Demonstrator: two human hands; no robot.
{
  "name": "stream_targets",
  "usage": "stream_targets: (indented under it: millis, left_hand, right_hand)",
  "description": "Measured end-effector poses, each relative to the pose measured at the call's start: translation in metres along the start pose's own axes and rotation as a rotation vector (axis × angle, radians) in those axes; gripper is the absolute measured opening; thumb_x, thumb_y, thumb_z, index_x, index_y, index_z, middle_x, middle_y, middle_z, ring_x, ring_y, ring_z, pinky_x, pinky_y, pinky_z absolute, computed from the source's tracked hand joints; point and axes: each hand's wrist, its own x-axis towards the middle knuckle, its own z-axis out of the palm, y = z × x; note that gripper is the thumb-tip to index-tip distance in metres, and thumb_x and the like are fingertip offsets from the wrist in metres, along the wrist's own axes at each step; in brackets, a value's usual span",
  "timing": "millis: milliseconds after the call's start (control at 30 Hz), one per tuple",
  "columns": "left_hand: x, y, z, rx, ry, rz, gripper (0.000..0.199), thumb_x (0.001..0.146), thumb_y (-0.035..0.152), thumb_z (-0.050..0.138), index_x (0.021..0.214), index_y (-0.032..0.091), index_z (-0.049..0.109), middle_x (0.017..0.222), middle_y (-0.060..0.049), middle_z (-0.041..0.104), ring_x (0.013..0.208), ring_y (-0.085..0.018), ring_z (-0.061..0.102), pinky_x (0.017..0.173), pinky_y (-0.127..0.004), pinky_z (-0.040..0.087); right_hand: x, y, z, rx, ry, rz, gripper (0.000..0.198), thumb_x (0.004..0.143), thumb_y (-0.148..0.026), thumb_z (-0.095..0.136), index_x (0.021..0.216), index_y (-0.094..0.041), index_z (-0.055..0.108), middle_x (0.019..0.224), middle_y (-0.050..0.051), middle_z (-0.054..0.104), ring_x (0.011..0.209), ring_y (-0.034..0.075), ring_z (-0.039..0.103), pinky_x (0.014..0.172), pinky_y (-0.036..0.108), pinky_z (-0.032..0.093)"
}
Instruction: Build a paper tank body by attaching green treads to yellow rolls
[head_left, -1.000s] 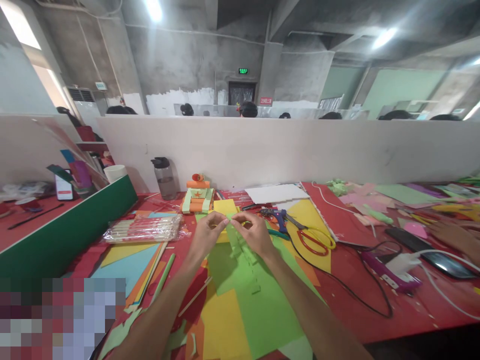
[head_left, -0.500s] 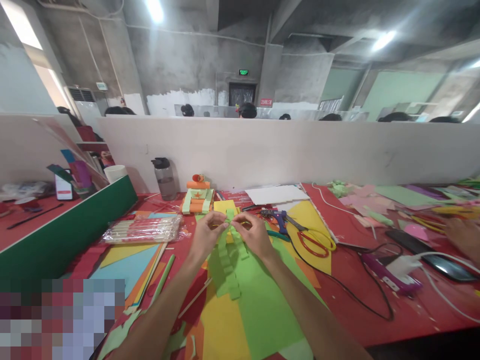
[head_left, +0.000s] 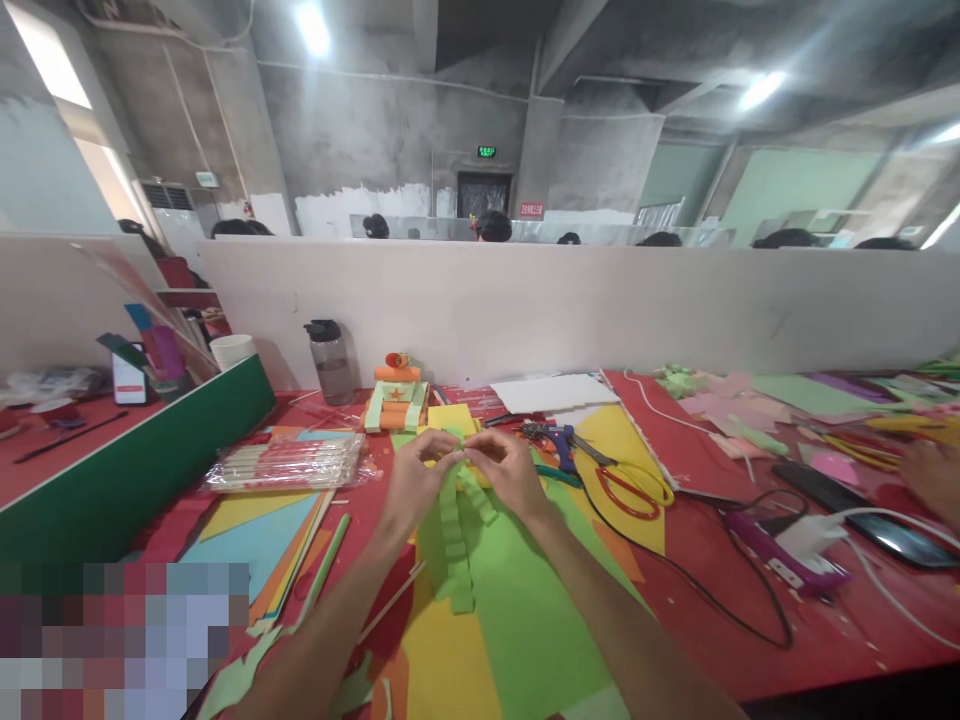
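My left hand [head_left: 421, 474] and my right hand [head_left: 511, 470] meet over the middle of the table, thumbs and fingers pinched on a light green paper strip [head_left: 454, 540]. Its creased, zigzag length hangs below the left fingers, and a shorter folded end dangles under the right ones. The part between the fingertips is mostly covered. Beneath lie a large green paper sheet [head_left: 536, 610] and yellow paper [head_left: 446, 650]. Behind my hands stands a paper tank model [head_left: 397, 395] in orange and pale green, with a star on its front.
Right of my hands lie a blue glue gun [head_left: 561, 448], scissors [head_left: 637, 485] and a purple power strip [head_left: 787, 560] with cables. To the left are bagged sticks [head_left: 289, 462] and a water bottle [head_left: 330, 362]. Another person's hand [head_left: 934, 470] is at the right edge.
The pinched fingers have shifted slightly along the strip, and its long hanging end has swung a little and now hangs straighter. The view has tilted up slightly.
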Motion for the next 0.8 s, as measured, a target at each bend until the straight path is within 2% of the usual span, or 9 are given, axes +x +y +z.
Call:
stream_targets:
  millis: [100,200,333,467,800]
  left_hand:
    - [-0.001,0.0,0.0,-0.002,0.0,0.015,0.015,0.074,0.031,0.07,0.08,0.017,0.071,0.08,-0.006,0.072,0.073,-0.018,0.065,0.07,-0.029,0.051]
    - [-0.002,-0.003,-0.001,0.032,-0.01,0.033,0.014,0.077,0.029,0.068,0.083,0.018,0.074,0.083,-0.006,0.074,0.075,-0.019,0.067,0.071,-0.03,0.052]
    - [-0.003,-0.006,-0.005,0.244,-0.023,0.131,0.015,0.082,0.024,0.063,0.091,0.023,0.075,0.089,-0.004,0.075,0.08,-0.019,0.068,0.075,-0.029,0.051]
    - [-0.003,-0.01,-0.007,0.378,-0.005,0.241,0.018,0.087,0.023,0.057,0.091,0.025,0.075,0.092,-0.002,0.075,0.081,-0.017,0.068,0.074,-0.027,0.049]
    - [-0.004,-0.018,-0.004,0.434,-0.014,0.298,0.022,0.091,0.023,0.05,0.089,0.023,0.072,0.09,-0.002,0.073,0.079,-0.015,0.064,0.072,-0.024,0.046]
  right_hand:
    - [0.0,0.003,0.0,0.009,-0.009,-0.002,0.014,0.076,-0.034,0.068,0.077,-0.02,0.069,0.077,0.004,0.069,0.072,0.02,0.063,0.068,0.03,0.05]
    - [0.001,0.007,0.0,-0.003,-0.001,-0.004,0.012,0.076,-0.032,0.068,0.076,-0.02,0.07,0.074,0.004,0.069,0.069,0.02,0.064,0.066,0.03,0.05]
    - [0.0,0.011,-0.001,-0.073,0.026,-0.031,0.011,0.077,-0.03,0.066,0.077,-0.019,0.071,0.074,0.004,0.07,0.069,0.02,0.065,0.066,0.03,0.051]
    - [-0.001,0.007,0.0,-0.168,0.05,-0.103,0.011,0.08,-0.028,0.063,0.079,-0.019,0.071,0.077,0.004,0.071,0.071,0.02,0.065,0.068,0.029,0.051]
    - [-0.003,0.009,0.004,-0.276,0.053,-0.168,0.015,0.085,-0.032,0.059,0.078,-0.02,0.062,0.077,0.003,0.066,0.072,0.019,0.061,0.069,0.029,0.048]
